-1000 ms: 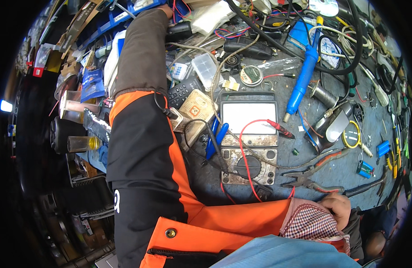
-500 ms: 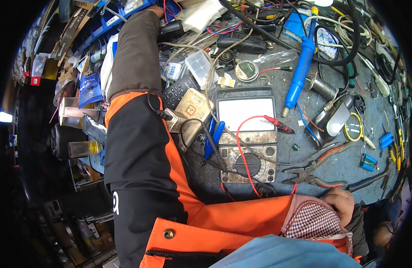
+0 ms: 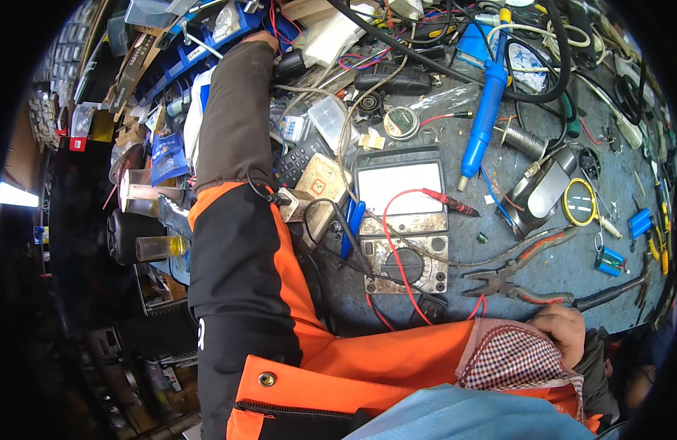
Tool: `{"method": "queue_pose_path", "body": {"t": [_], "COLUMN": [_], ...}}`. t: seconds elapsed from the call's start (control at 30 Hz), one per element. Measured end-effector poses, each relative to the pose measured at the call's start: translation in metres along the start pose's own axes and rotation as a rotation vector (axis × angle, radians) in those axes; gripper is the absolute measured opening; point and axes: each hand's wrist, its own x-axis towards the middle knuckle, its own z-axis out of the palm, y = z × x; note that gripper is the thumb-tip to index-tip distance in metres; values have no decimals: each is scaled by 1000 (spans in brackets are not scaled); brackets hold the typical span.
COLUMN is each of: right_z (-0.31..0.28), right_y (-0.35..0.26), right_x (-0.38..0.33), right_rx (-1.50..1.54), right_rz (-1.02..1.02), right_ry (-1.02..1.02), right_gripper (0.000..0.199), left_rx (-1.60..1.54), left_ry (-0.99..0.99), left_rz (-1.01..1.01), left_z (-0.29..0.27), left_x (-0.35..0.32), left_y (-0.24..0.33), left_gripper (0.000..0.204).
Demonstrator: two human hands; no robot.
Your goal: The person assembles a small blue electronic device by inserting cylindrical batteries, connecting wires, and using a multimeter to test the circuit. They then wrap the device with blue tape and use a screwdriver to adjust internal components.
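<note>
The table (image 3: 621, 192) carries all the tools and loose parts. At its far left corner sits the blue storage bin (image 3: 171, 70), divided into sections and filled with small items. The left arm is extended to its right-hand end, so that the bin lies just beside the left grip.

A multimeter (image 3: 412, 222) lies face up on the table, well apart from the left grip and somewhat nearer to the right grip. A checkered cloth (image 3: 518, 359) lies along the near edge. A blue cylindrical tool (image 3: 487, 121) rests diagonally to the right of the multimeter. Pliers (image 3: 496, 282) with red and grey handles lie with jaws spread, handles toward the right grip. A white packet (image 3: 329, 40) lies to the right of the left grip.

Left grip (image 3: 262, 38): fingers hidden past the sleeve; it cannot be told whether it grasps a part or is released. Right grip (image 3: 562, 331): positioned at the near edge, beside the cloth, fingers curled; contents, if any, cannot be told.

A spool of solder wire (image 3: 524, 141) lies right of the blue tool. A round tin (image 3: 401, 122) lies beyond the multimeter. A red probe (image 3: 450, 202) rests across the multimeter's right edge.
</note>
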Motion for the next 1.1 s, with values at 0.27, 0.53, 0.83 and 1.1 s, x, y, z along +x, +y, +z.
{"method": "queue_pose_path", "body": {"t": [0.27, 0.53, 0.83, 1.1], "right_z": [-1, -4, -1, -3], "right_y": [8, 6, 6, -9], "right_x": [-6, -2, -3, 10], "right_rx": [-10, -16, -20, 0], "right_rz": [-20, -13, -13, 67], "right_ry": [-14, -57, -32, -41], "right_gripper": [21, 22, 23, 20], "left_rx": [-39, -65, -104, -133], "left_ry": [-12, -25, -37, -49], "left_rz": [11, -3, -17, -34], "left_z": [-4, -3, -2, 1], "left_x": [4, -1, -2, 2], "left_y": [-2, -17, -14, -22], "left_gripper": [55, 60, 65, 70]}}
